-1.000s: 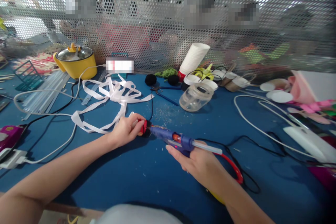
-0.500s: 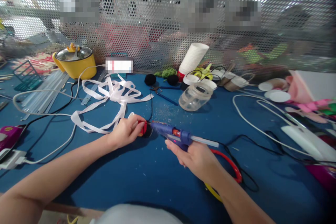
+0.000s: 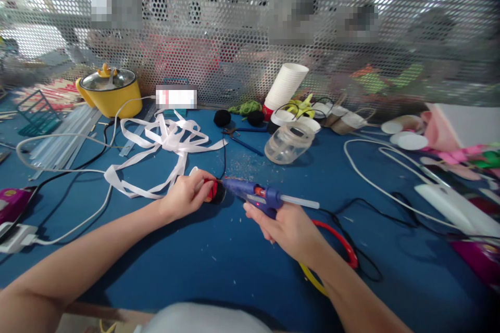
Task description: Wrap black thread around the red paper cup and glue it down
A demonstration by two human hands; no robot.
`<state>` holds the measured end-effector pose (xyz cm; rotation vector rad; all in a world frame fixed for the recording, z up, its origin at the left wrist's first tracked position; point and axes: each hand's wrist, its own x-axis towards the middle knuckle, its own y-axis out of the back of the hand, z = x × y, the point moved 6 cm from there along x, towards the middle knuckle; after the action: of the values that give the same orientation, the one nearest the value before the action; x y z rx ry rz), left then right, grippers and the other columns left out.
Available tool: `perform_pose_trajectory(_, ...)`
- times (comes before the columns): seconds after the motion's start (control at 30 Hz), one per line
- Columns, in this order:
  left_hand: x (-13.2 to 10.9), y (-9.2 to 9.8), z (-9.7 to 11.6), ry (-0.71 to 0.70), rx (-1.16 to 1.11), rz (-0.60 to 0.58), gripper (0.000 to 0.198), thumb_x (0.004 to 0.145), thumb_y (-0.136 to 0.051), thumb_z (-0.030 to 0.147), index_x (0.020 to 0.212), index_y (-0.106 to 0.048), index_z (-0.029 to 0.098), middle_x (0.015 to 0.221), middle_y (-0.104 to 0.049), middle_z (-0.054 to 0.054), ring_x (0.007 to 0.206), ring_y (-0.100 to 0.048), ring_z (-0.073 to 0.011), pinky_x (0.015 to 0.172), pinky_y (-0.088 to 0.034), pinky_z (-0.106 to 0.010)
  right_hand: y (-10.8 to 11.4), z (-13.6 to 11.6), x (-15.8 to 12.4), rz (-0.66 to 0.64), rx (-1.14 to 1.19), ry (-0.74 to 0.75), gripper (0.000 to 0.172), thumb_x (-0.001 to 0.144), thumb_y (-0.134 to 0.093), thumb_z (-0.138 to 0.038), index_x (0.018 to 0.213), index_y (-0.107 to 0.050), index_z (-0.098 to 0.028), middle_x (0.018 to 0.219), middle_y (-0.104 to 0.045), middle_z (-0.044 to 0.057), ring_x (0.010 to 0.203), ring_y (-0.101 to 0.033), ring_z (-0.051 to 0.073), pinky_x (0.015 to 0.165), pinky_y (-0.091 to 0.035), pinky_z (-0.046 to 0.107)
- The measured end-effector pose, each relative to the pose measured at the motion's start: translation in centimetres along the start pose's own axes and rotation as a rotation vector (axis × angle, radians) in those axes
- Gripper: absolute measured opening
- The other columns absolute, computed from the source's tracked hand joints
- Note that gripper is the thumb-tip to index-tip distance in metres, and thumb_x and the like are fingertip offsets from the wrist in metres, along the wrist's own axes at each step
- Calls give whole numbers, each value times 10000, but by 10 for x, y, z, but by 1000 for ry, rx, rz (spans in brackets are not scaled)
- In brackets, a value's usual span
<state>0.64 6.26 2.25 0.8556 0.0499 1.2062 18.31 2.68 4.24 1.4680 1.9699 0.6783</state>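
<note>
My left hand point(image 3: 189, 195) is closed on a small red-and-black piece point(image 3: 213, 191) with a black strand running up from it; a white edge shows behind the fingers. My right hand point(image 3: 283, 223) grips a blue hot glue gun point(image 3: 250, 192), its red light lit and a clear glue stick point(image 3: 300, 201) poking out of the back. The gun's nozzle points left, right at the piece; whether they touch I cannot tell. A tangle of white ribbon point(image 3: 172, 140) lies beyond my left hand. Behind the piece are blue-handled pliers point(image 3: 247, 145) and black yarn balls point(image 3: 222, 118).
At the back left stands a yellow pot point(image 3: 121, 96) beside many clear glue sticks point(image 3: 58, 140). A clear plastic jar point(image 3: 289, 144) lies tilted near stacked paper cups point(image 3: 287, 86). Cords point(image 3: 371, 200) cross both sides. Red and yellow rings point(image 3: 344, 242) lie by my right forearm. A perforated metal screen point(image 3: 234, 70) closes the back.
The glue gun and my right hand have shifted slightly left. My left hand keeps its grip on the red-and-black piece, almost still. The view has turned a little.
</note>
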Motion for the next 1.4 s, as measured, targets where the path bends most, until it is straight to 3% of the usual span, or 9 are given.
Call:
perform_pose_trajectory(0.73,-1,-3,1,-42,-25,-43,161,872,-401,197,959,-532,160,553,-618,29,488,-609,-96,500,-452,-180,0,-1,4,-5,43,-22,347,811,-440,-480,616,-514,-203,381,-487,-32,364,-521,134,426,-461,240)
perform_pose_trajectory(1.07,0,-3,-1,1,-45,-41,155,875,-406,209,961,-527,165,560,-632,30,496,-621,-103,503,-459,-188,1,-2,0,-9,45,35,355,829,-438,-467,568,-470,-227,346,-448,-32,398,-557,149,417,-463,236)
perform_pose_trajectory(1.4,3,-1,-4,95,-21,-31,192,880,-405,258,923,-558,150,624,-647,-3,528,-611,-111,524,-459,-197,0,4,-6,-18,-75,18,406,819,-403,-537,655,-554,-198,373,-498,-28,396,-565,159,467,-474,262)
